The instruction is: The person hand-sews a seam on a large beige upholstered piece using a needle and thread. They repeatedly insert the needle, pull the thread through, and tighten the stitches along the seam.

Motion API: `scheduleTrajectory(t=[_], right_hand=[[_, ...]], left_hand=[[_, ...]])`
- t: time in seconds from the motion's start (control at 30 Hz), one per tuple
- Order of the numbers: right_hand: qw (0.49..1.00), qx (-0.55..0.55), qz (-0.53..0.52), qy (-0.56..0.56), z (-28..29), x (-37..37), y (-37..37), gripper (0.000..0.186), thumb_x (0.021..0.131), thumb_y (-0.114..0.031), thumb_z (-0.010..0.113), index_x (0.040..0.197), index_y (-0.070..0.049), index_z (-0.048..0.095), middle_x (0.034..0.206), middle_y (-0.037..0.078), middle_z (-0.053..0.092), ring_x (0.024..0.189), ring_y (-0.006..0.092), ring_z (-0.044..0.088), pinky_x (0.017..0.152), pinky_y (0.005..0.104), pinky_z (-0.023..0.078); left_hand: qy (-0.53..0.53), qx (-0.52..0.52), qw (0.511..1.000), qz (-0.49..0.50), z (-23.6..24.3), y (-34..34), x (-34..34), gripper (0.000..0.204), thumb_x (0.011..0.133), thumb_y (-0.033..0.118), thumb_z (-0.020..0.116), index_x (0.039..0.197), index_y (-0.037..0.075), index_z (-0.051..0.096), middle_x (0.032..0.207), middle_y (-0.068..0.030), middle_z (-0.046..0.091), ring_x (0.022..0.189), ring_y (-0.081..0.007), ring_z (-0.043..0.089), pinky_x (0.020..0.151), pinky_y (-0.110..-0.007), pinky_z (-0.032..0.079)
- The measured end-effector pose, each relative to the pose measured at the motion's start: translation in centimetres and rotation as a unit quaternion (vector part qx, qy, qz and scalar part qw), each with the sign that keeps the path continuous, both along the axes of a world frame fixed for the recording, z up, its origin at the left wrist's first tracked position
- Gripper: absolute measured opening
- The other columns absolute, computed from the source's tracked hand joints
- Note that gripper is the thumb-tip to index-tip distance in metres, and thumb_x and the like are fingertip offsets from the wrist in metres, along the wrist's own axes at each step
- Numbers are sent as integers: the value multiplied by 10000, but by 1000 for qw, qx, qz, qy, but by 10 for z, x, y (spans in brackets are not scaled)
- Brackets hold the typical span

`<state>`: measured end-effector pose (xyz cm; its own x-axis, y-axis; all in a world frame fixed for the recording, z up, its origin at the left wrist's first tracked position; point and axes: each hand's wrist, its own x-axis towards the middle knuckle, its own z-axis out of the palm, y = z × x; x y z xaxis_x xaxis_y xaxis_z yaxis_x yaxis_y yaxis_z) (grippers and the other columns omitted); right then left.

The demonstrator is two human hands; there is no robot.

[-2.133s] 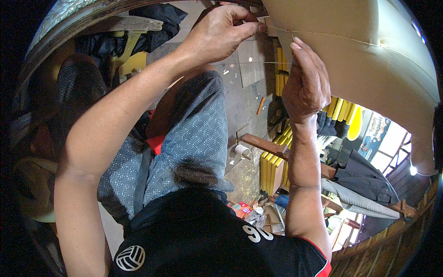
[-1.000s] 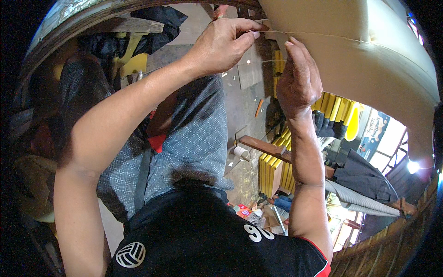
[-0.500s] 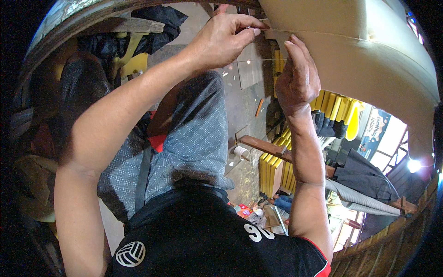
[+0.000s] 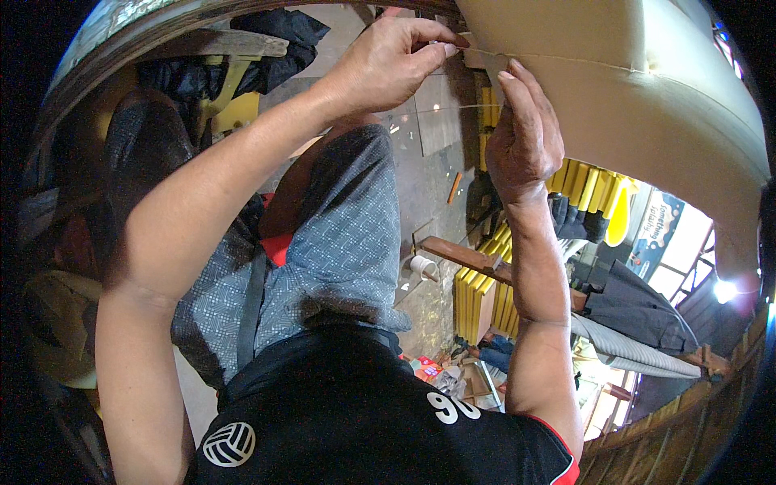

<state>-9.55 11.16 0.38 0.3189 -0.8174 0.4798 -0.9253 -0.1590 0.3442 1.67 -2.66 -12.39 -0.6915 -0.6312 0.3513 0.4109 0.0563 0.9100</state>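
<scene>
A large cream-coloured sheet of smooth cover material (image 4: 598, 105) hangs at the upper right, a stitched seam running across it. My left hand (image 4: 396, 61) pinches a thin pale thread (image 4: 482, 52) between thumb and forefinger; the thread stretches from the fingertips to the seam's left end. Close under the seam, my right hand (image 4: 525, 133) has its fingers pressed together, tips beside the material. Another thin strand (image 4: 478, 106) reaches its fingers from the left. Whether a needle is in either hand is too small to tell.
Yellow-edged stacked pieces (image 4: 485, 303) stand at the lower right, near a wooden bar (image 4: 457, 255). A white cup (image 4: 423, 267) lies on the grey floor (image 4: 432, 178). Black sheeting (image 4: 283, 44) is at the upper left. A bright lamp (image 4: 725, 290) shines at the right.
My left hand has shifted slightly up, and the thread between its fingertips and the seam shows more plainly. My right hand has barely moved.
</scene>
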Motion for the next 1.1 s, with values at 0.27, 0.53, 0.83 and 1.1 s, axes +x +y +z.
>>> scheduleTrajectory(t=[0.27,0.53,0.83,1.1], right_hand=[[1000,9,-11,8,3,3,-1,269,895,76,664,1117,-65,717,1115,180,756,1016,335,750,859,388,612],[1000,17,0,-1,-1,-1,-2,270,837,76,641,1065,-48,717,1092,178,749,979,337,747,852,398,614],[1000,-15,13,-6,-3,1,-3,258,862,78,651,1073,-50,728,1082,190,753,960,325,757,831,381,624],[1000,-1,10,-6,2,1,-5,257,888,73,651,1100,-57,721,1106,189,753,997,324,755,852,382,622]], left_hand=[[-27,-5,1000,-14,1,-2,1,302,1042,249,605,1227,53,741,856,-16,695,785,-95,599,715,-286,498],[-20,-5,1000,-6,0,-2,0,299,1041,241,605,1227,51,742,862,-15,697,787,-95,602,714,-282,495],[23,-1,1000,16,-3,2,-1,299,1021,230,608,1167,4,738,858,-89,731,765,-137,650,720,-319,525],[43,-9,998,34,-9,1,-8,313,1014,238,600,1143,-12,737,815,-114,728,731,-162,667,703,-329,533]])
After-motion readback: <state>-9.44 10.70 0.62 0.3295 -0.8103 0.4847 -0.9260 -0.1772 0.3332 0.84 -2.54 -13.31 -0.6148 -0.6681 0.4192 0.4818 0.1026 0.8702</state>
